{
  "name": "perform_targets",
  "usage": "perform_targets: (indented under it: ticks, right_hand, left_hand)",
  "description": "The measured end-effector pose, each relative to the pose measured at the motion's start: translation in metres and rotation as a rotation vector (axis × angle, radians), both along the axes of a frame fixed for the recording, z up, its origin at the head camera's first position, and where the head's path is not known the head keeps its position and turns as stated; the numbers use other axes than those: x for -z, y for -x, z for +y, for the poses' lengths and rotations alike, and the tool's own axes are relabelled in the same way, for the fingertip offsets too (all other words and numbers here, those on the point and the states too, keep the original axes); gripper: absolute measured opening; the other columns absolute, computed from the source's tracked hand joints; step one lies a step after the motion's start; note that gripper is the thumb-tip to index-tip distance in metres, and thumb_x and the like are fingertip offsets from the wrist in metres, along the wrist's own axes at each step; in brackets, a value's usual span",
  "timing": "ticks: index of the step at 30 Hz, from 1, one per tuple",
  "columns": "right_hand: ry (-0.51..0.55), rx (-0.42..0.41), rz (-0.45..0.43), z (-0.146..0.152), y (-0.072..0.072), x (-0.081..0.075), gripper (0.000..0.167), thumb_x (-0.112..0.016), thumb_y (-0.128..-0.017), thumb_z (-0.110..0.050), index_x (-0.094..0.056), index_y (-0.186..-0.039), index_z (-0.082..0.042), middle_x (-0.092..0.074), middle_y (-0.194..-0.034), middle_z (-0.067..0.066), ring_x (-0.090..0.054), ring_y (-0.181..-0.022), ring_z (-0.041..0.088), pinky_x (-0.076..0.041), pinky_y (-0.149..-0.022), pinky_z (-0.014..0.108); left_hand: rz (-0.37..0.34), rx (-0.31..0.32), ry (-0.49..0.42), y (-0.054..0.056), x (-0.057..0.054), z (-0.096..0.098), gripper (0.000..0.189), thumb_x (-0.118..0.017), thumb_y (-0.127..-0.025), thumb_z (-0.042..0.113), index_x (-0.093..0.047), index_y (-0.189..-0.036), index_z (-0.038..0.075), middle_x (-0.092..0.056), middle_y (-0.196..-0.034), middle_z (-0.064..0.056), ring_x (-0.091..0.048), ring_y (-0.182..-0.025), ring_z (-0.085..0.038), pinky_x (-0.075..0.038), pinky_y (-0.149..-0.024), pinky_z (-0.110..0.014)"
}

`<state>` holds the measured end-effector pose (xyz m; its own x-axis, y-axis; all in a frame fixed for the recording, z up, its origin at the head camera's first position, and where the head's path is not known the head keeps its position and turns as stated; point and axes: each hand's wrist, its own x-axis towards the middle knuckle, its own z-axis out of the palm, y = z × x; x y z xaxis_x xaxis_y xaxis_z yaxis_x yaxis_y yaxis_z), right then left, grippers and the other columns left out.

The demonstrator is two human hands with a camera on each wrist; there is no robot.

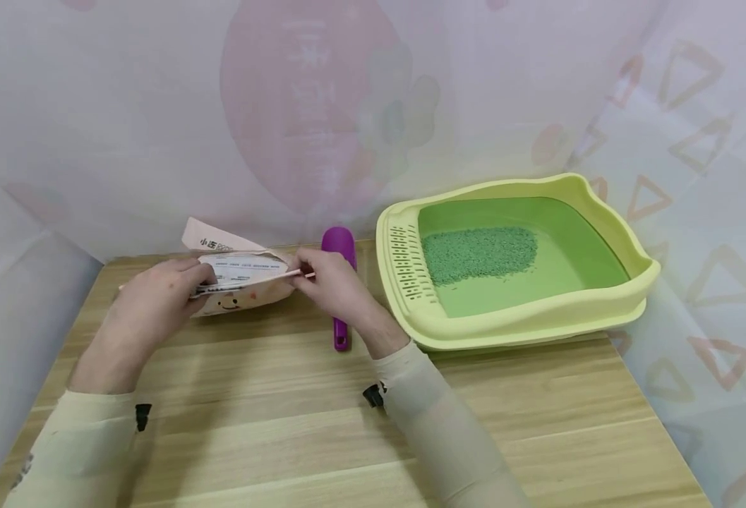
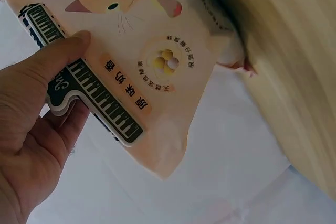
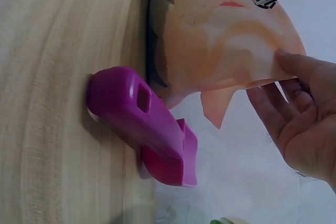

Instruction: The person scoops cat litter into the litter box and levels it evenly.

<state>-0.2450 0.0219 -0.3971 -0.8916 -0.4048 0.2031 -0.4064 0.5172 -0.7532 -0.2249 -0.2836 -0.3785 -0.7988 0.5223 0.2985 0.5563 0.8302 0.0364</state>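
Note:
A peach-pink printed bag (image 1: pixel 245 300) with a cartoon cat stands near the back left of the table. Its top edge carries a piano-key patterned clip (image 2: pixel 100 90). My left hand (image 1: pixel 163 296) pinches that clip, thumb in front and fingers behind. At the bag's other top corner, my right hand (image 3: pixel 310 108) holds the edge between thumb and fingers. A torn strip (image 1: pixel 214 236) of the bag sticks up behind. Whether the clip is fully closed on the bag I cannot tell.
A purple scoop (image 1: pixel 339 247) lies on the wooden table (image 1: pixel 271 423) beside the bag, below my right hand. To the right sits a yellow-green litter box (image 1: pixel 519 328) with green pellets (image 1: pixel 480 254) inside. Printed curtains (image 1: pixel 157 106) hang behind the table.

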Motion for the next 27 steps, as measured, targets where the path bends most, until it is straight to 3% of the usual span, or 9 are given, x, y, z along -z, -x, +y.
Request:
perform_targets:
  ticks: [8,14,18,21,24,27]
  right_hand:
    - [-0.282,-0.013,0.032,-0.001,-0.001,0.009,0.007,-0.083,-0.110,-0.013,-0.077,-0.107,-0.016,-0.086,-0.118,0.000,-0.074,-0.103,0.014,-0.059,-0.088,0.028]
    - [-0.324,-0.134,-0.007,0.008,-0.003,0.006,0.018,-0.087,-0.110,-0.033,-0.080,-0.114,-0.017,-0.083,-0.117,-0.003,-0.070,-0.102,0.011,-0.058,-0.094,0.028]
    - [-0.272,-0.176,-0.035,0.013,-0.008,-0.003,0.020,-0.079,-0.115,-0.034,-0.080,-0.122,-0.015,-0.084,-0.117,-0.002,-0.075,-0.105,0.013,-0.060,-0.095,0.027]
    - [-0.247,-0.186,-0.053,0.016,-0.012,-0.018,0.022,-0.074,-0.119,-0.033,-0.079,-0.129,-0.014,-0.086,-0.124,-0.001,-0.083,-0.118,0.016,-0.064,-0.099,0.028]
    - [-0.256,-0.160,-0.045,0.023,-0.016,-0.037,0.028,-0.072,-0.120,-0.036,-0.078,-0.135,-0.014,-0.085,-0.138,0.002,-0.084,-0.125,0.021,-0.067,-0.102,0.034]
    - [-0.281,-0.099,-0.017,0.032,-0.017,-0.057,0.035,-0.069,-0.121,-0.040,-0.077,-0.143,-0.014,-0.083,-0.144,0.004,-0.083,-0.119,0.021,-0.067,-0.103,0.038]
  left_hand:
    - [-0.095,-0.024,0.076,0.002,0.024,0.007,0.031,-0.101,-0.089,0.005,-0.073,-0.102,0.011,-0.087,-0.106,-0.012,-0.081,-0.088,-0.043,-0.064,-0.069,-0.066]
    - [-0.160,-0.037,0.086,0.001,0.028,0.013,0.030,-0.099,-0.090,0.005,-0.072,-0.099,0.014,-0.085,-0.103,-0.007,-0.078,-0.083,-0.038,-0.061,-0.063,-0.063]
    - [-0.229,-0.050,0.082,-0.002,0.024,0.015,0.023,-0.094,-0.102,0.030,-0.075,-0.103,0.016,-0.080,-0.102,-0.003,-0.072,-0.082,-0.025,-0.060,-0.068,-0.055]
    - [-0.278,-0.062,0.058,-0.005,0.016,0.014,0.038,-0.082,-0.109,0.056,-0.079,-0.110,0.018,-0.081,-0.106,-0.003,-0.073,-0.087,-0.023,-0.062,-0.075,-0.057]
    - [-0.310,-0.084,0.014,-0.006,0.004,0.013,0.048,-0.072,-0.113,0.063,-0.083,-0.123,0.018,-0.084,-0.124,-0.008,-0.081,-0.103,-0.031,-0.065,-0.090,-0.064]
    - [-0.330,-0.126,-0.016,-0.004,-0.010,0.011,0.051,-0.063,-0.119,0.061,-0.082,-0.135,0.016,-0.081,-0.143,-0.015,-0.080,-0.126,-0.043,-0.062,-0.104,-0.071]
